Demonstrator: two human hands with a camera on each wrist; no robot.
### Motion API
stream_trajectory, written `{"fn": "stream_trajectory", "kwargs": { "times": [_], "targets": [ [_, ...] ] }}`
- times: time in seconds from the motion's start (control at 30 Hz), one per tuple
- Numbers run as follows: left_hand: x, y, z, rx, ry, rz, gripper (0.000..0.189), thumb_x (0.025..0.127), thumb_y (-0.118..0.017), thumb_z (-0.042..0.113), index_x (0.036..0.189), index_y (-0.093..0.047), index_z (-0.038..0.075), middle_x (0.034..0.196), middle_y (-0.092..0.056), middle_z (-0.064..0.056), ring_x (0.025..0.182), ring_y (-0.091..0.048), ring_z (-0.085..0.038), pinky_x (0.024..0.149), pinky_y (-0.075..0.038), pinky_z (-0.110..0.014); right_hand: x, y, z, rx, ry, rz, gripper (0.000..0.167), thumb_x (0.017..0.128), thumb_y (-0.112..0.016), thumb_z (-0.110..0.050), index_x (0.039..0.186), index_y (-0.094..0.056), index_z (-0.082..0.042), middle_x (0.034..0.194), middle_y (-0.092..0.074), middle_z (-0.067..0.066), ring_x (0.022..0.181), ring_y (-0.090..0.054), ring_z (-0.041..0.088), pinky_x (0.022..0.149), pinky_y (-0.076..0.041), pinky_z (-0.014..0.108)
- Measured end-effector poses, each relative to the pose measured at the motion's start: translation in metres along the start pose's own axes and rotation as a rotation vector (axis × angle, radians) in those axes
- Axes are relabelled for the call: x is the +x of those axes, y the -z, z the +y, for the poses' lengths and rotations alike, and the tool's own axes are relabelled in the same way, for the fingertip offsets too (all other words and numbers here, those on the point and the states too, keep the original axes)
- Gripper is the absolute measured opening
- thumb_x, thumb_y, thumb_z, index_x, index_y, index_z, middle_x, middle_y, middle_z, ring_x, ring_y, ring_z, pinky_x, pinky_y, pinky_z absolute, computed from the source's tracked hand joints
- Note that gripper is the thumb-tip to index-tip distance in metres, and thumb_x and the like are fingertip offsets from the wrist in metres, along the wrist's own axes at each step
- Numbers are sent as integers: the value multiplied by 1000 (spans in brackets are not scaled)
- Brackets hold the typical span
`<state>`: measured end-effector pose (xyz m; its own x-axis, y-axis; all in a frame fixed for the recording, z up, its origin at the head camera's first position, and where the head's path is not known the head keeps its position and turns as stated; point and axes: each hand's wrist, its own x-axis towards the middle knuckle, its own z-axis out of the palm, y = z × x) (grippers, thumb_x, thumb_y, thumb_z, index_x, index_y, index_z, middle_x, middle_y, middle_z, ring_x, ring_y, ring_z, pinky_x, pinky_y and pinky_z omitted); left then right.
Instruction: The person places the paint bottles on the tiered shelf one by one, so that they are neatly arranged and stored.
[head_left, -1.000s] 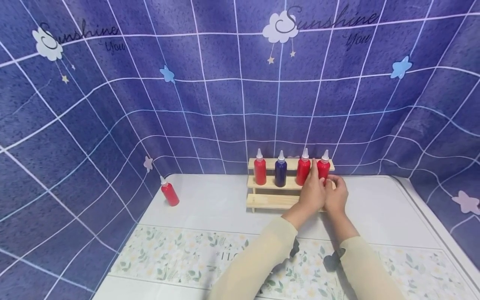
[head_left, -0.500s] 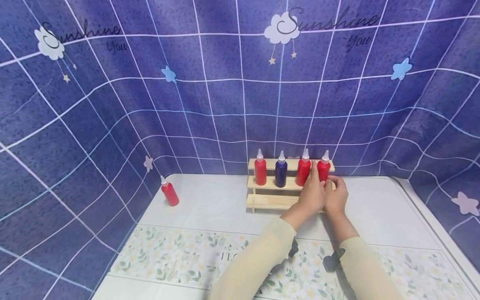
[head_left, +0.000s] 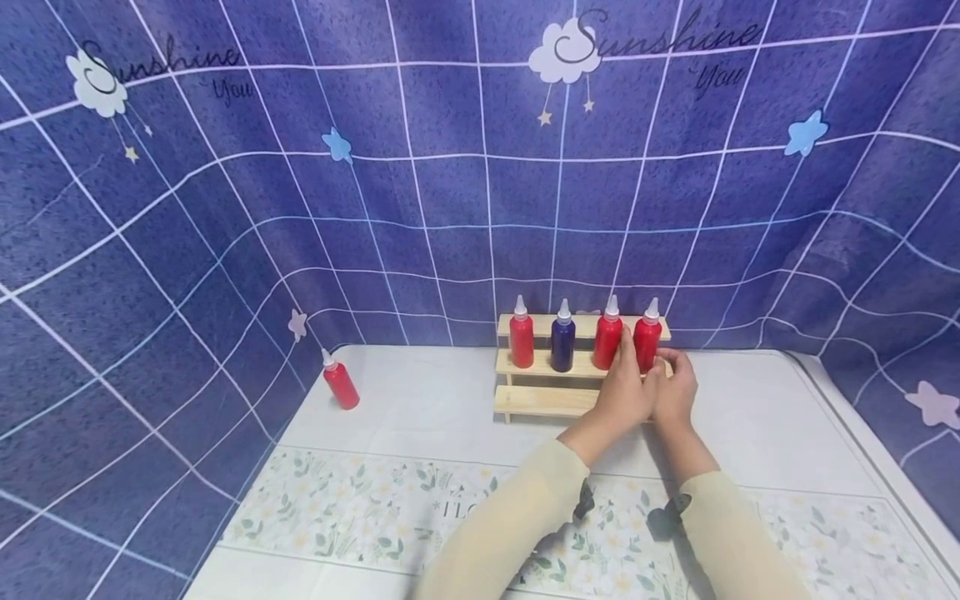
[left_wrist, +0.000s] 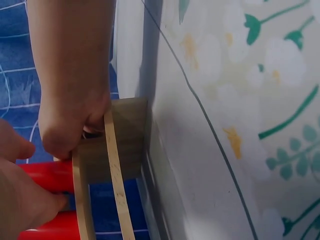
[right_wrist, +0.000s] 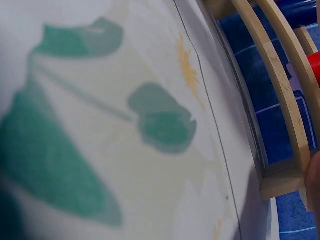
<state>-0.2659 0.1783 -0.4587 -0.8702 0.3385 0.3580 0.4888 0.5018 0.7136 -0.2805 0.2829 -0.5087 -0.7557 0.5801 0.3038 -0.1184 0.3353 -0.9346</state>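
Note:
A red squeeze bottle [head_left: 647,342] with a white nozzle stands at the right end of the wooden tiered rack [head_left: 547,400]. My left hand [head_left: 625,390] reaches round its front and left side, index finger pointing up between it and a neighbouring red bottle [head_left: 607,340]. In the left wrist view, parts of this hand [left_wrist: 27,200] lie on both sides of the end bottle [left_wrist: 47,176]. At the bottle's right, my right hand [head_left: 675,390] bends its fingers near the rack's end; the left wrist view shows its fingertips by bottle and board, partly hidden.
Further left on the same tier stand a dark blue bottle [head_left: 562,343] and another red bottle [head_left: 521,340]. A lone red bottle [head_left: 342,385] is on the white table [head_left: 420,400] at far left. A blue gridded curtain [head_left: 420,200] hangs behind the rack.
The end red bottle shows slightly more of its lower body between my hands. My right hand's fingers have shifted a little; the other bottles and the rack stay put.

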Motion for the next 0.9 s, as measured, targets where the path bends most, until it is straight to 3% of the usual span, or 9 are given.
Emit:
{"fn": "stream_trajectory", "kwargs": {
  "times": [0.3,0.5,0.9],
  "targets": [
    [-6,6,0,-44,20,-19,81,106,-59,23,168,-12,1,176,-28,-12,154,-46,-25,128,-40,-36,0,0,-3,-6,-21,-2,27,104,-50,-3,125,-62,9,140,-63,31,143,-54,45,126,-38,56],
    [-10,10,-3,-25,-9,-38,80,105,-60,23,167,-17,-1,174,-30,-14,157,-41,-25,129,-37,-35,-1,1,-4,-24,-41,-1,28,104,-50,-5,127,-62,6,142,-63,28,144,-53,43,126,-38,56],
    [-25,19,-12,6,-10,-159,78,105,-58,29,168,-19,3,175,-28,-13,161,-33,-25,131,-32,-35,1,1,-4,-33,-89,-21,31,106,-48,-9,132,-61,3,148,-61,25,149,-49,41,129,-34,56]
  ]
}}
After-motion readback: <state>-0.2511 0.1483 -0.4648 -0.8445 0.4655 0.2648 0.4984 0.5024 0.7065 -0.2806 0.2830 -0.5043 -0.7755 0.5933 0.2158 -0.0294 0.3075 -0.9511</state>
